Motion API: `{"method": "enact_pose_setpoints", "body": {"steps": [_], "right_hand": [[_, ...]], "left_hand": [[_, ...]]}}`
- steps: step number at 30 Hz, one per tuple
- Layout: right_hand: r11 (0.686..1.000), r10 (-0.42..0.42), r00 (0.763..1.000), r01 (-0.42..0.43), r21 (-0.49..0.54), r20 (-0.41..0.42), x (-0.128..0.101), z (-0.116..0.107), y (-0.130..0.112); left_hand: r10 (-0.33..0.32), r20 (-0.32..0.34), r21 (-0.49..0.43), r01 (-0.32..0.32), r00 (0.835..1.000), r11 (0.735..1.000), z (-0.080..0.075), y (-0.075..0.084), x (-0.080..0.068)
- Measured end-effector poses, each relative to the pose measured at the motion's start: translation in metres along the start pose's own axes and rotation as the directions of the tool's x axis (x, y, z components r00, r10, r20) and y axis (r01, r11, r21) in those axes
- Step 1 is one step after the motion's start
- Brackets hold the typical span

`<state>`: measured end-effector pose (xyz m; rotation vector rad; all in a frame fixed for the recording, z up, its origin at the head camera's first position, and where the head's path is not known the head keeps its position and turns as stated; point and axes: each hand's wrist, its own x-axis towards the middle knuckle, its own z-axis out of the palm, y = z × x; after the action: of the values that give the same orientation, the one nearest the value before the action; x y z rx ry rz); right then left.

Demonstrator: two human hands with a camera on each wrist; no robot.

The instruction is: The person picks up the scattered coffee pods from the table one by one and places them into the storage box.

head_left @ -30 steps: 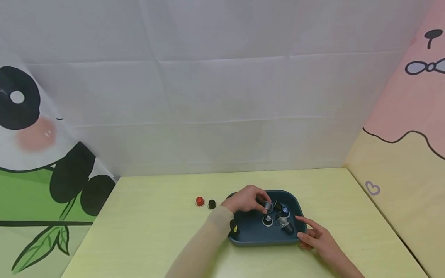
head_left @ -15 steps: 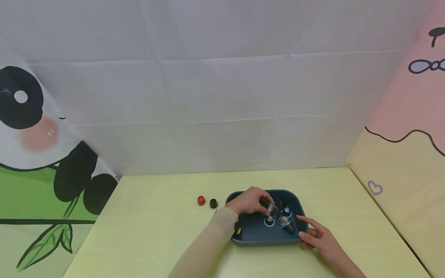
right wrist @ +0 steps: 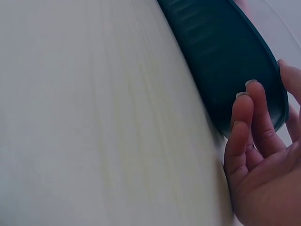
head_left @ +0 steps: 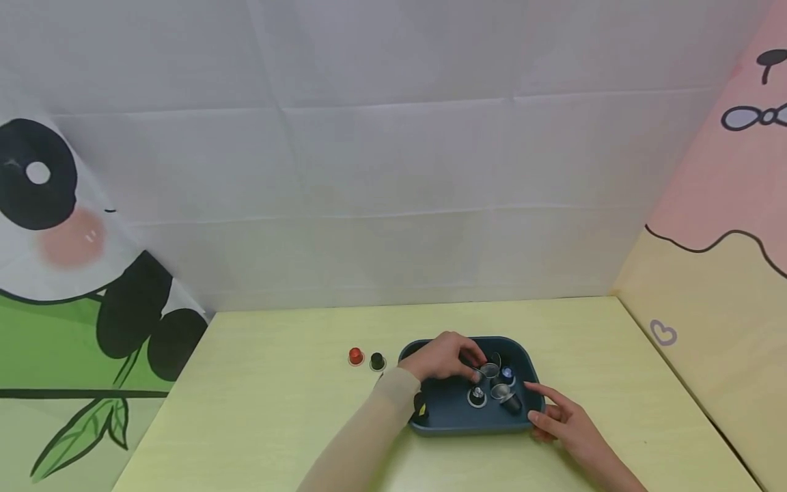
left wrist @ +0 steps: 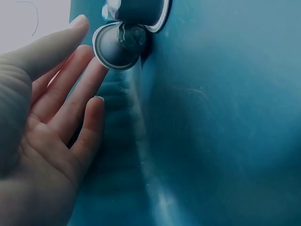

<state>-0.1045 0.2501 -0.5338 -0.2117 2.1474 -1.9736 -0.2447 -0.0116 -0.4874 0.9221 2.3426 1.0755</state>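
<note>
My left hand reaches into a dark blue tray, its fingertips beside a silvery coffee capsule. In the left wrist view its fingers are loosely bent, and one fingertip lies at the rim of a capsule; thumb and fingers stand apart. Several more coffee capsules lie in the tray: a dark upright one, a tipped black one, and one with a bluish top. My right hand holds the tray's right side, index finger and thumb at the rim, other fingers against the outer wall.
A red capsule and a dark capsule stand on the pale yellow table, left of the tray. A black capsule with a yellow mark is partly behind my left sleeve. A white cloth wall rises behind.
My left hand has shifted slightly right; the silvery capsule has moved from between its fingers to just right of the fingertips, its wide rim now showing. My right hand has stayed at the tray.
</note>
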Motion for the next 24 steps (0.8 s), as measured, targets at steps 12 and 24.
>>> {"method": "enact_pose_setpoints", "body": {"steps": [12, 24], "right_hand": [[1.000, -0.015, 1.000, 0.015, 0.017, 0.018, 0.000, -0.001, 0.000], [0.999, 0.021, 1.000, -0.021, 0.028, 0.021, -0.001, -0.001, -0.005]], "left_hand": [[0.025, -0.015, -0.070, -0.026, 1.000, 0.997, -0.007, 0.008, -0.002], [0.132, -0.076, -0.045, -0.136, 0.988, 0.990, -0.025, 0.024, -0.014]]}}
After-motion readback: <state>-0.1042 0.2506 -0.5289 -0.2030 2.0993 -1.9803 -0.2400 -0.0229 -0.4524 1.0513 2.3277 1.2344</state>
